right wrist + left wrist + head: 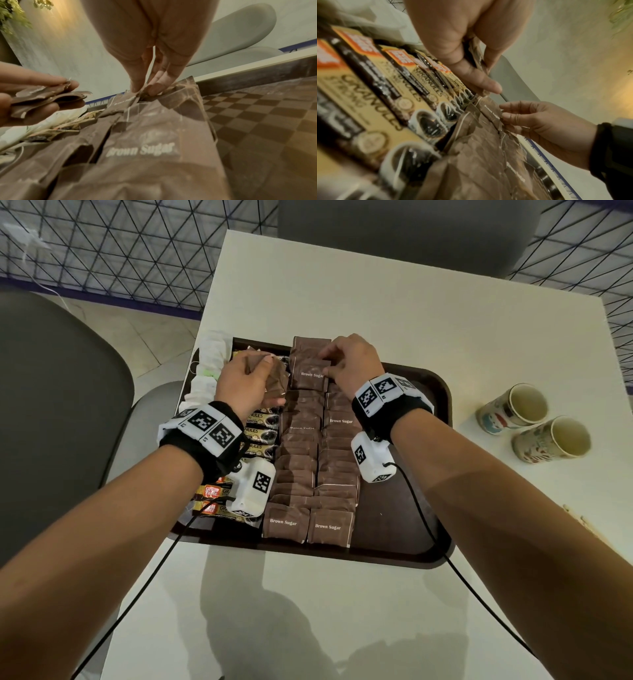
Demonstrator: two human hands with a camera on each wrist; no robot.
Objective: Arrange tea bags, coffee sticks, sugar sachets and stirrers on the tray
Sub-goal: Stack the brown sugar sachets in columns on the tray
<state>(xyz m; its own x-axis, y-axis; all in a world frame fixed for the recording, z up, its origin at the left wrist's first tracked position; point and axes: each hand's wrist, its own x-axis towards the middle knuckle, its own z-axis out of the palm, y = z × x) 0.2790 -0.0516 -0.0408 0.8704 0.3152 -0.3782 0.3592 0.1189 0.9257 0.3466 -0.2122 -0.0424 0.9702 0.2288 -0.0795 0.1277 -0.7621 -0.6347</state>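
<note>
Nearest the person, two brown sugar sachets (307,525) lay side by side at the front of the dark tray (404,529), heading two overlapping rows that ran toward its far edge. Left of them sat a column of coffee sticks (260,433), and beyond those a line of white tea bags (209,364) along the left rim. The left hand (245,381) gripped a small stack of spare sachets (48,98) above the sticks. Farther on, the right hand (352,364) pinched the far sachet (310,373) between thumb and fingertips (154,88). Two paper cups (534,422) stood on the white table (376,285), right of the tray.
</note>
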